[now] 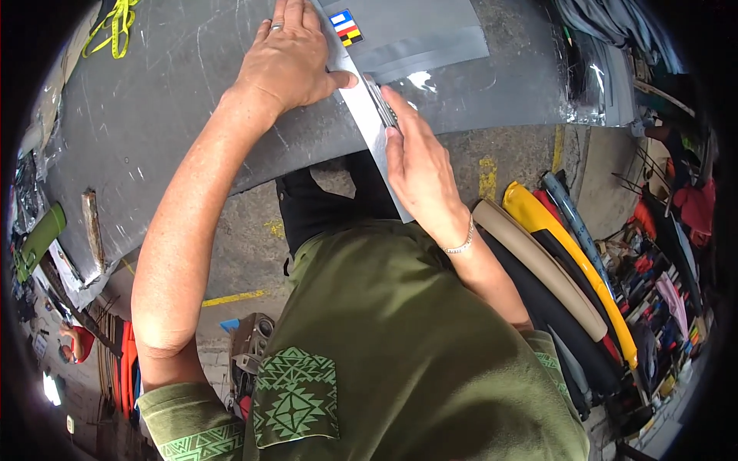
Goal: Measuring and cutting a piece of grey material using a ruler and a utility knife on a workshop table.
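Note:
My left hand (pixel 288 55), with a ring on one finger, presses flat on a long metal straightedge (pixel 374 138) that lies across a grey sheet (pixel 430 38) on the dark worktable (pixel 154 100). My right hand (pixel 419 165), a bracelet on its wrist, grips a slim utility knife (pixel 380 101) whose blade runs along the ruler's right edge. A clear film (pixel 492 84) lies under the grey sheet. A small coloured striped sticker (pixel 346 26) sits at the sheet's left corner.
A yellow measuring tape (pixel 115 27) lies at the table's far left. Rolls of tan, yellow, red and black material (pixel 553 253) stand to my right. A green bottle (pixel 37 238) and a wooden block (pixel 92 227) sit at the table's near-left edge. Concrete floor with yellow lines below.

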Available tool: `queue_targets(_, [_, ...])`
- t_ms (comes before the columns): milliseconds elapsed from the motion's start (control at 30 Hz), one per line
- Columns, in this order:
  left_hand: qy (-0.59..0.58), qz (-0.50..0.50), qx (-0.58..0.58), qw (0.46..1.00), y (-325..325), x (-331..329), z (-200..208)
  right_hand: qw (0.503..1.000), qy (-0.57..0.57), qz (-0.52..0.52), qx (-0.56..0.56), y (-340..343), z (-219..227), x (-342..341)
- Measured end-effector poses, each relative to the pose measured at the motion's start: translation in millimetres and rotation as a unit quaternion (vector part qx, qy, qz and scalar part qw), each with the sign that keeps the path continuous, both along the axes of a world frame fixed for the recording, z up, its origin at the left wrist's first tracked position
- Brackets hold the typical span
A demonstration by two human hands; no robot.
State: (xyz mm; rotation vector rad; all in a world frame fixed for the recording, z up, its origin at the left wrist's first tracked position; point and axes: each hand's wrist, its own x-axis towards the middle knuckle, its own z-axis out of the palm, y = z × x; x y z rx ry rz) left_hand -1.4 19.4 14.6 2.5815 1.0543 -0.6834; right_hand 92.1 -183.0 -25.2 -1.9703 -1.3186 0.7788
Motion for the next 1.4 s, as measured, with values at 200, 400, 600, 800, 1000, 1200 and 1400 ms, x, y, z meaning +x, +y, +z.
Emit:
queue_targets(200, [0.007,-0.009,0.008,1.000,-1,-1,4,1.000,-0.018,0.005,-0.005,2,-1,-3])
queue_targets(400, [-0.011,-0.004,0.010,1.000,-3,-2,-3,0.999,-0.031,0.006,-0.027,2,0,-4])
queue_targets(600, [0.001,0.011,-0.005,1.000,0,0,1,0.999,-0.030,0.012,-0.033,4,1,-3])
queue_targets(800, [-0.007,0.005,-0.004,1.000,-1,0,3,0.999,-0.024,0.012,-0.032,5,3,-3])
queue_targets(1000, [-0.032,0.001,0.010,0.999,1,-5,-9,0.998,-0.031,0.018,-0.050,7,5,-3])
queue_targets(1200, [0.000,0.001,0.007,1.000,-3,0,3,0.994,-0.067,0.040,-0.082,14,18,0])
queue_targets(1400, [-0.074,-0.002,0.028,0.997,-5,-10,-6,0.989,-0.079,0.068,-0.105,19,30,3])
